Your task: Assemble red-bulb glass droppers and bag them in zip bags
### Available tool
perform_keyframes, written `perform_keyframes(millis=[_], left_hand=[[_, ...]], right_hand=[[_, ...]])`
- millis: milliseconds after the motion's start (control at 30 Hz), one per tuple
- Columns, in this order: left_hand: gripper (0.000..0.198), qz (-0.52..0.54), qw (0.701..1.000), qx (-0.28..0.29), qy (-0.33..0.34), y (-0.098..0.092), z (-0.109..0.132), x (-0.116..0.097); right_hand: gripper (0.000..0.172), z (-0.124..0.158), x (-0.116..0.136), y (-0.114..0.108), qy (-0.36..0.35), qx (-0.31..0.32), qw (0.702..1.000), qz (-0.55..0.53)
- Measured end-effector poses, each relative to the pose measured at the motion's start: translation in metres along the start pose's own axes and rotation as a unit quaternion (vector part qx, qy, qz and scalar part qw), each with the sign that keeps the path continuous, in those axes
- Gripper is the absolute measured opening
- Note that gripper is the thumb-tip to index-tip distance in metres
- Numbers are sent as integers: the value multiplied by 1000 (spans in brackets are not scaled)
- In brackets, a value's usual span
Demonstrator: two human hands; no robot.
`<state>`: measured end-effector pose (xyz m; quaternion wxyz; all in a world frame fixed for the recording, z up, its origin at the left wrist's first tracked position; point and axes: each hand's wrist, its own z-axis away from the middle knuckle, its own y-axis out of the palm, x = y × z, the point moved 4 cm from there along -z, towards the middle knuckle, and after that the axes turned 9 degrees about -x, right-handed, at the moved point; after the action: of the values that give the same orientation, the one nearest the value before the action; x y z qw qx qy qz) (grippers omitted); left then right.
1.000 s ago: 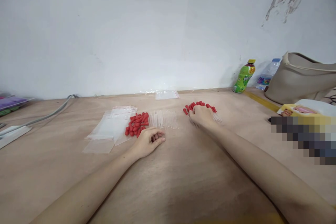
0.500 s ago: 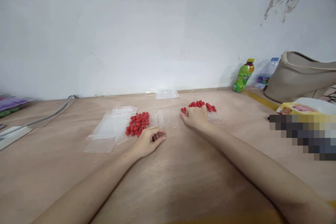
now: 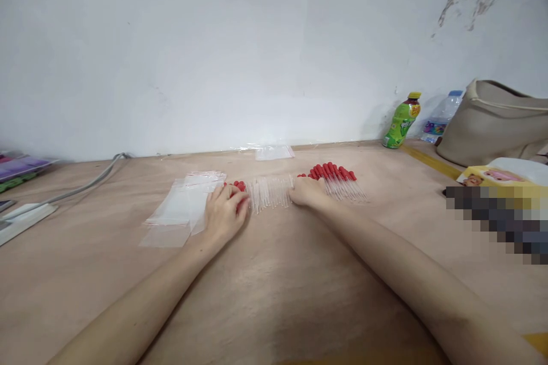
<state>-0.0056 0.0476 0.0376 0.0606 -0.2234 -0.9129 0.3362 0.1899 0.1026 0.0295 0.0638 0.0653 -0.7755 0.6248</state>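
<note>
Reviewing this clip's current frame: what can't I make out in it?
All in the head view:
- Left pile of red bulbs: mostly hidden by the left hand, so no count.
- Right hand: its own back hides the fingertips; any grip on the thin clear tubes is unclear.
- Clear bottle: partly behind the beige bag, which the right edge cuts off.
- Purple packet: cut off by the left edge.

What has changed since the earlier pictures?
The left hand has moved forward and left over the red bulbs, covering most of them. The right hand has shifted left from the capped tubes toward the bare tubes. Both grips are unclear. The bags and green bottle stayed put.
</note>
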Motion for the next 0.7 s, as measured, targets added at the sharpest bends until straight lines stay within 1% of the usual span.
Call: perform_keyframes(millis=[33, 100, 167, 233, 300, 433, 533, 633, 700], left_hand=[[20, -29, 1000, -2, -7, 0, -3, 6], [19, -66, 998, 13, -17, 2, -6, 15], [20, -78, 996, 35, -19, 6, -8, 21], [22, -74, 996, 53, -13, 10, -8, 25], [22, -66, 995, 68, -5, 14, -7, 27], [20, -52, 995, 86, 4, 17, -6, 29], [16, -21, 998, 67, -2, 12, -8, 28], [13, 76, 997, 19, -28, 4, -10, 21], [13, 170, 983, -3, -75, 2, -8, 14]], right_hand=[[26, 3, -1, -2, -5, -8, 1000, -1], [28, 10, -6, -7, -21, -40, 999, -6], [29, 20, -11, -13, -48, -99, 994, -21], [26, 33, -16, -18, -84, -168, 981, -41], [22, 46, -22, -19, -118, -214, 968, -58], [18, 64, -27, -13, -166, -249, 950, -83], [16, 68, -25, -8, -188, -266, 940, -102], [15, 67, -24, -5, -199, -276, 932, -127], [14, 66, -24, -3, -209, -272, 927, -148]])
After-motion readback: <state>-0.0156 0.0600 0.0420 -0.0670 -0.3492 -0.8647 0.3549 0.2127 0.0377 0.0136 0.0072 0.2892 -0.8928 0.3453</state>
